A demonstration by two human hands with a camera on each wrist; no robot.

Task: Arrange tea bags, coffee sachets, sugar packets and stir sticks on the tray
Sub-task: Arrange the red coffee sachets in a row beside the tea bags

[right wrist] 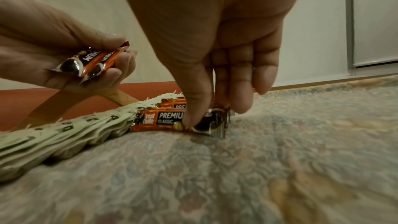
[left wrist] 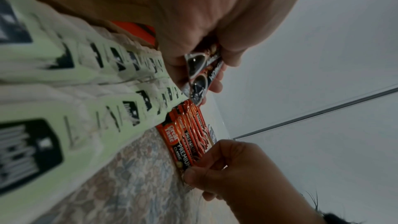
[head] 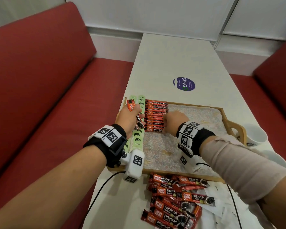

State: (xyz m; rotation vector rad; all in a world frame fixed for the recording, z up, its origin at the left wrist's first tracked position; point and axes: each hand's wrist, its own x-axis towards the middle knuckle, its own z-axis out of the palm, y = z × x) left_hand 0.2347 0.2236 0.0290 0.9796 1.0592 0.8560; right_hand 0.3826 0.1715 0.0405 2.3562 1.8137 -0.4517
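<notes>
A right hand pinches the nearest sachet into the tray's far-left row beside tea bags, apparently to straighten it, while the left hand grips spare sachets for placing.

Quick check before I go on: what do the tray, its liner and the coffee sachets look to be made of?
Tray: light wood, by its tan colour and smooth matt rim, likely bamboo or similar.
Liner: soft woven cloth, with a faded floral print and a matt, slightly fuzzy surface.
Coffee sachets: glossy foil-laminate film; the ones in the left hand throw mirror-like highlights and show crimped ends.
</notes>
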